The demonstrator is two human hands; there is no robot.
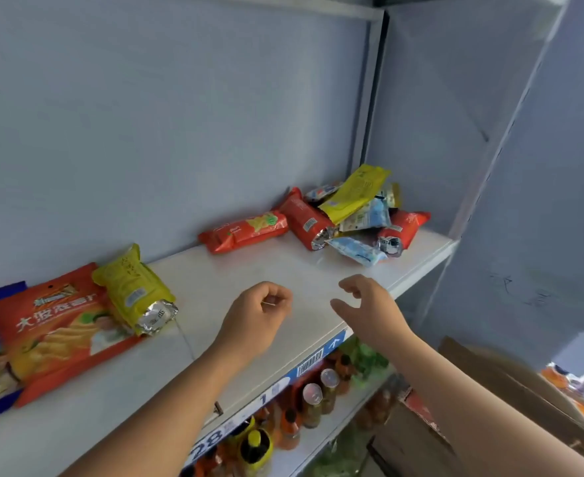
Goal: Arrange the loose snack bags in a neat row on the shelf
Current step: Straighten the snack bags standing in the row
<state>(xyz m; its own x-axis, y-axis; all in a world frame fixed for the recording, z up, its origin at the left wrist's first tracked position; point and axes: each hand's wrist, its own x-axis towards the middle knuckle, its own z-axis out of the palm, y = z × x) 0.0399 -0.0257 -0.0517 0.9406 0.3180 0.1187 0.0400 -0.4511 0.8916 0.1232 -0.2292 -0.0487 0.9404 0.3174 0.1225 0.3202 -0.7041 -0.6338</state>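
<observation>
1. We see both hands over the near part of the white shelf (249, 270), close together but apart, and neither touches a bag.
2. Our left hand (261, 315) has its fingers curled in toward the palm and grips no bag.
3. Our right hand (369, 304) hangs with its fingers loosely bent and its thumb spread away from them, holding nothing.
4. The loose snack bags lie in a heap (356, 222) at the far right end of the shelf, against the back wall: a yellow bag (352, 194) on top, red bags (306, 222) and light blue bags (356, 251) crossed under it.
5. One long red bag (246, 232) lies flat just left of the heap, along the back wall, its right end touching the heap.
6. At the left, a second yellow bag (136, 290) leans on a large red chip bag (60, 332), which overlaps other packets at the frame's edge.
7. Below the shelf's price strip (311, 359), bottles (314, 397) stand on a lower shelf.
8. A cardboard box (524, 390) sits at the near right.
</observation>
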